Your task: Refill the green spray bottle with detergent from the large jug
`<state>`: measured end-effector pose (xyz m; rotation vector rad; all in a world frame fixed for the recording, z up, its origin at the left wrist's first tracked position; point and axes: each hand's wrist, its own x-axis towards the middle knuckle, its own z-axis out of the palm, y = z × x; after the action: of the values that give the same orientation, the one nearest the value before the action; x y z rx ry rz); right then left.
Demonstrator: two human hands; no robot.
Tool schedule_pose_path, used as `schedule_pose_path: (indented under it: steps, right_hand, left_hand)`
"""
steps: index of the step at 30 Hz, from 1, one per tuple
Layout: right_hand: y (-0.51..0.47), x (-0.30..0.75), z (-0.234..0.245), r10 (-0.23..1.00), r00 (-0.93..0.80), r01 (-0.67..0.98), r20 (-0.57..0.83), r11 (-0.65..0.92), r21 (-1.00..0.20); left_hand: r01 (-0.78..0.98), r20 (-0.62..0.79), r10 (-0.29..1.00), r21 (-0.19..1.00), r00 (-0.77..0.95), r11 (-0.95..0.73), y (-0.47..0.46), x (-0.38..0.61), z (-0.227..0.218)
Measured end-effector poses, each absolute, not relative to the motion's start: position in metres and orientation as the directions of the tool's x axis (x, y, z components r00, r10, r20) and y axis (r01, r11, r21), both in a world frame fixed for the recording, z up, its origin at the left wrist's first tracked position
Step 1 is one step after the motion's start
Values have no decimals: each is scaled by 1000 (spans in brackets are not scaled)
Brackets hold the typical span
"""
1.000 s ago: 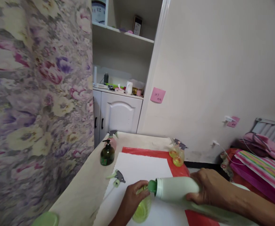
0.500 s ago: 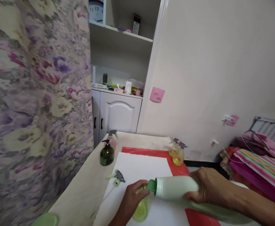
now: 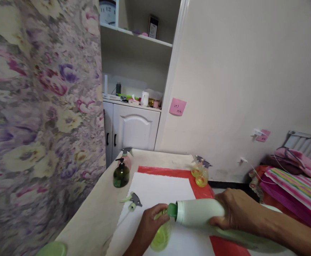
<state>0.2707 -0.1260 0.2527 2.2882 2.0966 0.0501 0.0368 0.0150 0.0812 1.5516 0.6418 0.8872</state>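
Note:
My left hand [image 3: 153,222] is closed round the neck of a clear spray bottle [image 3: 161,237] with yellow-green liquid inside. My right hand [image 3: 234,211] grips a large pale green jug [image 3: 198,212], tipped on its side with its green spout [image 3: 172,210] at the mouth of the spray bottle. Whether liquid is running between them, I cannot tell. A grey and green trigger spray head [image 3: 133,202] lies to the left of my left hand, its tube on the white sheet [image 3: 157,188].
A dark green pump bottle [image 3: 121,176] and a pink spray bottle [image 3: 127,160] stand at the table's far left. Two yellow spray bottles [image 3: 201,176] stand far right on the red sheet [image 3: 166,171]. A green lid-like object [image 3: 52,249] is at the near left.
Almost nothing differs. Both hands, the tilted jug and the spray bottle keep their places; the view has shifted very slightly.

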Motion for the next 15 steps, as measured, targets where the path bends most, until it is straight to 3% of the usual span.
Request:
schedule_pose_path:
  steps: [15]
  right_hand:
    - [-125, 268, 254, 997, 78, 996, 14, -78, 46]
  left_hand:
    - [-82, 181, 809, 983, 559, -163, 15, 35, 80]
